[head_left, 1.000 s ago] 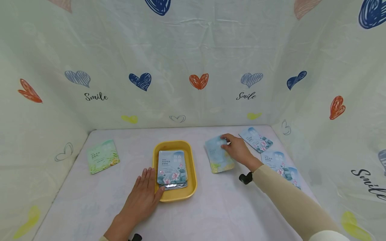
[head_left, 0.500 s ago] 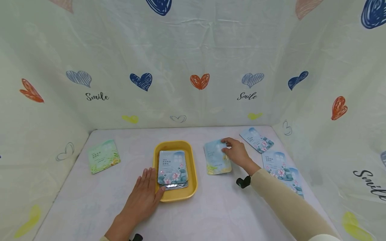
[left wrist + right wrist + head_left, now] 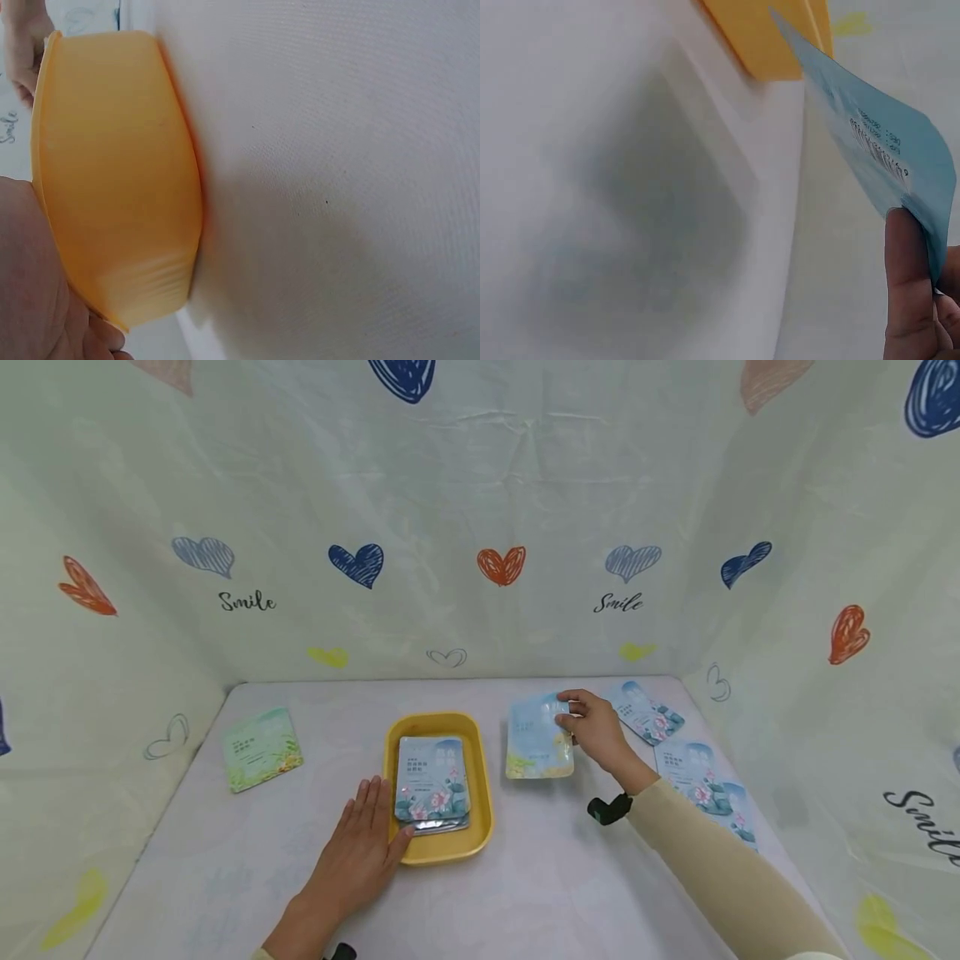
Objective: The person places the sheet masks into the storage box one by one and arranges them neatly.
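My right hand [image 3: 600, 733] pinches a flat light-blue sachet [image 3: 534, 742] by its right edge, to the right of the yellow tray [image 3: 457, 850]. In the right wrist view the sachet [image 3: 877, 135] is raised above the table, its barcode side showing and a shadow on the cloth below. My left hand [image 3: 356, 852] lies against the tray's near left rim with fingers straight and thumb over the edge. Inside the tray lie stacked blue floral sachets [image 3: 431, 777], the silver edge of a lower one peeking out. The left wrist view shows the tray's outer wall [image 3: 120, 165].
A green sachet [image 3: 262, 750] lies at the left of the white table. Several blue floral sachets lie at the right, one at the back [image 3: 647, 710] and others [image 3: 686, 767] partly behind my right forearm. A heart-patterned curtain [image 3: 442, 485] stands around the table.
My right hand has lifted the light-blue sachet off the table; it has turned from slanted to nearly straight and risen slightly. The left hand and tray have stayed in place.
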The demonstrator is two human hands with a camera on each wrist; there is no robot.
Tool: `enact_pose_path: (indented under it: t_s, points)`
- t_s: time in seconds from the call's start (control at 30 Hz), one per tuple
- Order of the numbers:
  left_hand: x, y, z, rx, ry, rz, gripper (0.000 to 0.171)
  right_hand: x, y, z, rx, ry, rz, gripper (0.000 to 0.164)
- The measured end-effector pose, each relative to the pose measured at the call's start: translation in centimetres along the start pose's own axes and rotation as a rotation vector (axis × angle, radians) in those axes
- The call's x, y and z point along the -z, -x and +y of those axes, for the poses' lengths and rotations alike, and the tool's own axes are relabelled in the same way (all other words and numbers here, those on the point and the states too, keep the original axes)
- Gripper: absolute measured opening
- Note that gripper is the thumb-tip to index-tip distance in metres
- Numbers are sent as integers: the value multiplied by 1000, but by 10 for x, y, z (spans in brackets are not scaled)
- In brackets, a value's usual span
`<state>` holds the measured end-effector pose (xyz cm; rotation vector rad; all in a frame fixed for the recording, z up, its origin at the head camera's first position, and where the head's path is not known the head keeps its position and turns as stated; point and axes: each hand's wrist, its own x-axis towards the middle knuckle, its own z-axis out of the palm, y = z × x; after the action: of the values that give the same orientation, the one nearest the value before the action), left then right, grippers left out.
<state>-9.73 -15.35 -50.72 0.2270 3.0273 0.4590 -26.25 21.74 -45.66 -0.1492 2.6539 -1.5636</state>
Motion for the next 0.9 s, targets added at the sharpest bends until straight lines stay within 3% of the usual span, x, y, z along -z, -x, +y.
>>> enact_pose_path:
  t_s: [0.33, 0.57, 0.9]
  points:
    - [0, 1, 0, -17, -11, 27, 86, -10, -6, -26, 15, -175, 23, 40]
    - [0, 2, 0, -24, -13, 35, 86, -38, -4, -42, 3, -258, 15, 38]
    - [-2, 1, 0, -28, -15, 40, 86, -88, 1, -55, 18, -290, -69, 35]
